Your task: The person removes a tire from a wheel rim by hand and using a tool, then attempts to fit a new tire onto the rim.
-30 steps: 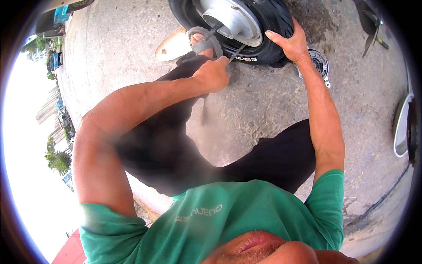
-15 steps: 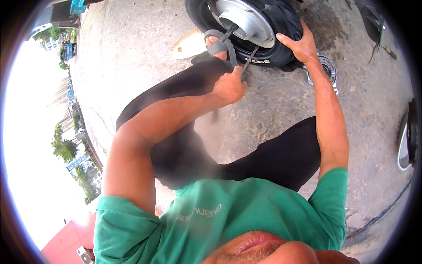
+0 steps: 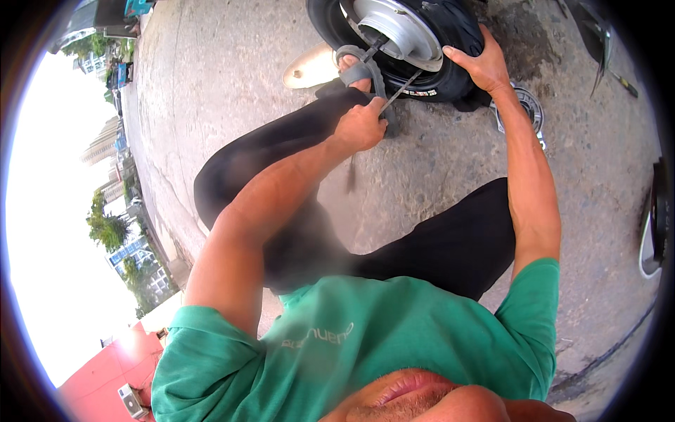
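Note:
A black tire (image 3: pixel 460 42) with a silver wheel rim (image 3: pixel 422 32) leans at the top middle. My left hand (image 3: pixel 361 126) is closed around the near end of a thin tire lever (image 3: pixel 402 91), whose far end reaches the gap between tire and rim. On the tire's right side my right hand (image 3: pixel 485 65) grips the tread, thumb on the near face and the other fingers partly hidden behind. A dark bar (image 3: pixel 375 48) sticks out from the hub toward my foot in a grey sandal (image 3: pixel 360 72), which stands against the wheel's left side.
A cream oval piece (image 3: pixel 313 67) lies left of the sandal. Right of the wheel, a round metal part (image 3: pixel 527 112) sits on the concrete floor (image 3: pixel 415 169). A screwdriver-like tool (image 3: pixel 624 84) lies farther right, and a dark round object with a pale rim (image 3: pixel 654 225) is at the right edge.
My left hand has shifted left and slightly up, and the lever slants more to the left. My right hand keeps its hold on the tire. The whole view has shifted a little.

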The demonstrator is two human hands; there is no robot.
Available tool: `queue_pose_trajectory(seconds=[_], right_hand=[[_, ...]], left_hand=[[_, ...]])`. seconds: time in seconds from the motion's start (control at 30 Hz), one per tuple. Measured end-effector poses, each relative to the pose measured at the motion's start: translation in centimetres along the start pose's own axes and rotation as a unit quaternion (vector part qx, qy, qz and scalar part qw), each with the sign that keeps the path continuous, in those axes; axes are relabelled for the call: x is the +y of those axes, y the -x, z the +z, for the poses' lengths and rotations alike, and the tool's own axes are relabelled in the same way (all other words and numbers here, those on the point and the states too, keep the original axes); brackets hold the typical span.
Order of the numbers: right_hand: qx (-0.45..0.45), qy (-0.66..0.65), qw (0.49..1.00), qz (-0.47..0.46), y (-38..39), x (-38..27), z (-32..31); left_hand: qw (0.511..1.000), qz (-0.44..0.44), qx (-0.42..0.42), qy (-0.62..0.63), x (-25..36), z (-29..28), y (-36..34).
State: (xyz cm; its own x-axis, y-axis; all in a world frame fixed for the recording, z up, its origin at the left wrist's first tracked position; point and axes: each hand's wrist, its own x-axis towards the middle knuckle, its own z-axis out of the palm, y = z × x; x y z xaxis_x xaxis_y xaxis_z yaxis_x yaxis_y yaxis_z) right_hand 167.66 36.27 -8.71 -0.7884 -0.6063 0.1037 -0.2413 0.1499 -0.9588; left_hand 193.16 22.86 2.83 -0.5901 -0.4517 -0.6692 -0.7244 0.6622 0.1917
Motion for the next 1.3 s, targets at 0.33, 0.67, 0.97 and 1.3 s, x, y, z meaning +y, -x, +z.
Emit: queue_pose_trajectory(seconds=[0.33,0.67,0.97,1.3], right_hand=[[-0.009,-0.021,0.998,0.056,-0.1,-5.0,-1.7],[-0.03,-0.025,0.999,-0.035,-1.1,-0.7,0.1],[-0.021,-0.064,0.997,0.047,-0.8,-6.5,-0.4],[-0.041,-0.077,0.996,0.024,-0.6,-1.7,0.2]], left_hand=[[0.913,-0.103,-0.059,0.391,2.5,20.9,1.5],[0.999,0.034,0.019,-0.004,-0.7,1.6,-6.0],[0.945,0.064,0.311,0.078,-5.3,-20.6,-11.4],[0.757,0.196,0.094,0.616,-10.5,-18.9,-24.8]])
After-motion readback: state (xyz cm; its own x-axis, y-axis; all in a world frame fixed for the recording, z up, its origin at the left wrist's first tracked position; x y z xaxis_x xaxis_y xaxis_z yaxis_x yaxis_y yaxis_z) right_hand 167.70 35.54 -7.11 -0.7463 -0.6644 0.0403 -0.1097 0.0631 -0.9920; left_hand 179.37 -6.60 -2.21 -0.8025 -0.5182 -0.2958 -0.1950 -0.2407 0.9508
